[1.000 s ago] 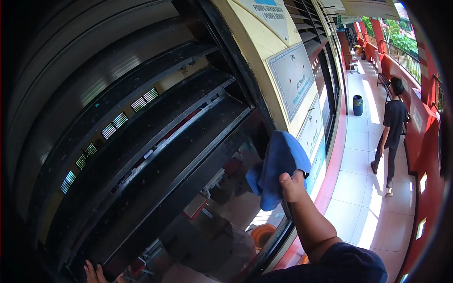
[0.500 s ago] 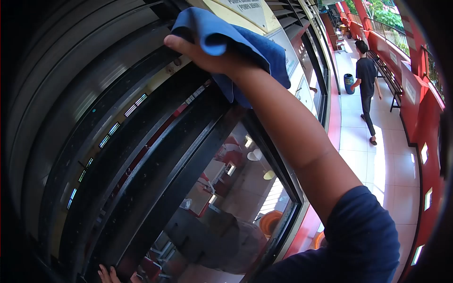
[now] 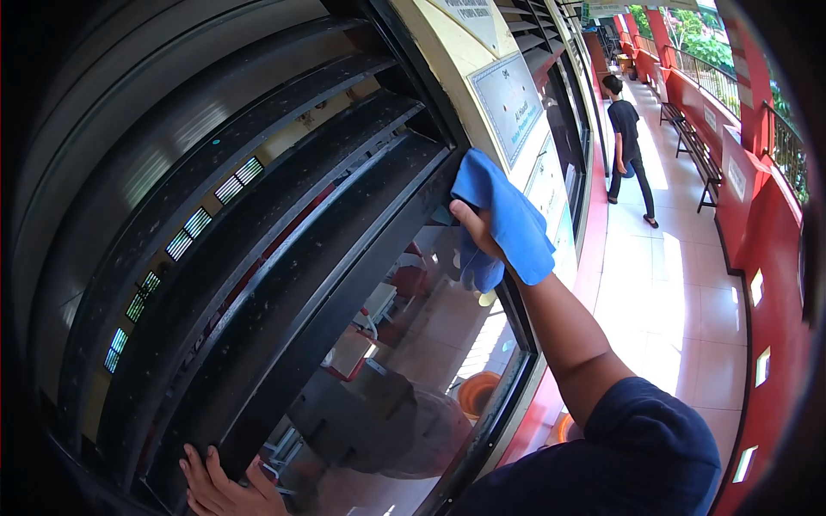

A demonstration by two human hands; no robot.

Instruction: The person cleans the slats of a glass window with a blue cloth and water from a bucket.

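A blue cloth [image 3: 516, 219] is draped over my right hand [image 3: 477, 230], which grips it at the right side of the window frame, level with the top corner of the glass pane [image 3: 396, 370]. My thumb shows at the cloth's edge; the other fingers are hidden beneath it. At the lower left, my left hand [image 3: 225, 486] rests with fingers apart on the dark bottom rail [image 3: 258, 413] of the louvred window. Dark, speckled louvre slats [image 3: 284, 232] slant above the pane, with gaps between them.
Signs [image 3: 508, 99] hang on the cream wall to the right of the frame. In the bright corridor a person in dark clothes [image 3: 626, 138] walks near a long bench [image 3: 695, 159]. An orange bucket [image 3: 568, 427] stands low by the wall. Chairs show through the glass.
My right hand has moved down and right with the cloth, from the slats' upper ends to the pane's corner. More of my left hand shows. The person in the corridor is farther left.
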